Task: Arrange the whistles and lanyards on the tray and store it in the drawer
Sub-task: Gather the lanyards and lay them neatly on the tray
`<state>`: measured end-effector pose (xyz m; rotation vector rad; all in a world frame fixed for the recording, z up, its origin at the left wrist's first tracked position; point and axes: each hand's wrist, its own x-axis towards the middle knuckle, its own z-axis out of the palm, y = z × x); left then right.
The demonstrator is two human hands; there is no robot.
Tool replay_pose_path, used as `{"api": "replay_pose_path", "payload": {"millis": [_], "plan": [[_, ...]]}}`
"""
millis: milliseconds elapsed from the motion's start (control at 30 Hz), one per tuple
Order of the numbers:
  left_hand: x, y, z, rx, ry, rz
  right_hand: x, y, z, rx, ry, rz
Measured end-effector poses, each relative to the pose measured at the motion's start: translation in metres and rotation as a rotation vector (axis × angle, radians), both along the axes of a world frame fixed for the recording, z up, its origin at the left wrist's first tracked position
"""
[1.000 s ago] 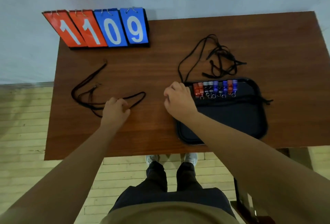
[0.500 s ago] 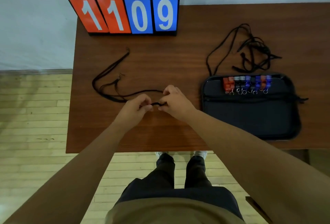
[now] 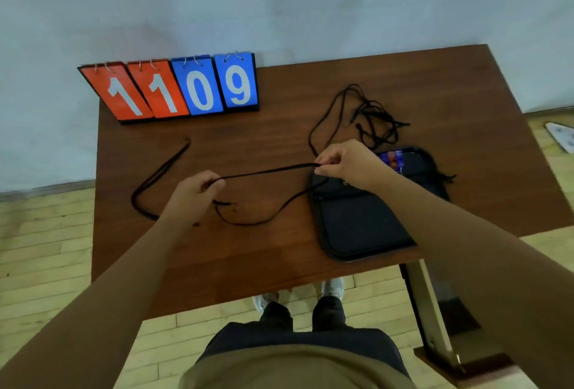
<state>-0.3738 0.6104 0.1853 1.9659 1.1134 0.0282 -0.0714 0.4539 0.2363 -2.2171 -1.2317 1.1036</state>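
Observation:
A black lanyard [image 3: 267, 170] is stretched above the wooden table between my two hands. My left hand [image 3: 194, 194] pinches its left end and my right hand [image 3: 348, 163] pinches the other end over the left rim of the black tray [image 3: 360, 227]. A slack loop of the same cord sags below onto the table and the tray's edge. Coloured whistles [image 3: 394, 159] lie in a row at the tray's far side, mostly hidden by my right hand. Another black lanyard [image 3: 155, 177] lies at the left. A tangle of lanyards [image 3: 372, 121] sits behind the tray.
A flip scoreboard [image 3: 183, 90] reading 1109 stands at the table's back left edge against the wall. The tray sits near the table's front right corner. A metal table leg [image 3: 428, 305] and wooden floor show below; my legs stand at the front edge.
My hands have drawn apart, pulling one lanyard taut between them. My right hand moved right to the tray's rim and lifted its end. The camera view shifted.

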Motion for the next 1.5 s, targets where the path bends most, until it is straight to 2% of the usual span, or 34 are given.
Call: {"api": "replay_pose_path", "payload": {"millis": [333,433,533,633,733,800,933,1033,1100,1200,1333,1500], "plan": [[0.048,-0.006,0.038,-0.037,-0.044,-0.027,0.055,-0.069,0.019,-0.166,-0.096,0.065],[0.069,-0.018,0.059,-0.052,-0.045,-0.102,0.061,-0.082,0.020,-0.263,-0.104,0.094],[0.095,-0.039,0.088,-0.081,-0.130,-0.182,0.054,-0.088,0.029,-0.287,-0.052,0.112],[0.122,-0.065,0.114,-0.229,-0.260,-0.227,0.032,-0.088,0.033,-0.199,0.142,0.145],[0.143,-0.083,0.126,-0.355,-0.374,-0.231,0.001,-0.087,0.036,-0.023,0.588,0.032],[0.150,-0.091,0.129,-0.459,-0.431,-0.200,-0.015,-0.087,0.034,0.092,0.774,-0.017],[0.156,-0.101,0.129,-0.517,-0.455,-0.177,-0.021,-0.096,0.028,0.263,0.793,-0.091],[0.154,-0.105,0.122,-0.518,-0.438,-0.119,-0.004,-0.111,0.023,0.273,0.844,-0.192],[0.150,-0.105,0.113,-0.464,-0.359,-0.111,0.013,-0.123,0.021,0.221,0.789,-0.214],[0.146,-0.111,0.093,-0.339,-0.141,-0.151,0.039,-0.141,0.017,0.136,0.664,-0.163],[0.146,-0.125,0.063,-0.443,-0.114,-0.115,0.062,-0.156,0.015,0.011,0.458,-0.108],[0.153,-0.135,0.037,-0.354,-0.066,-0.071,0.096,-0.171,0.007,-0.032,0.190,0.003]]}}
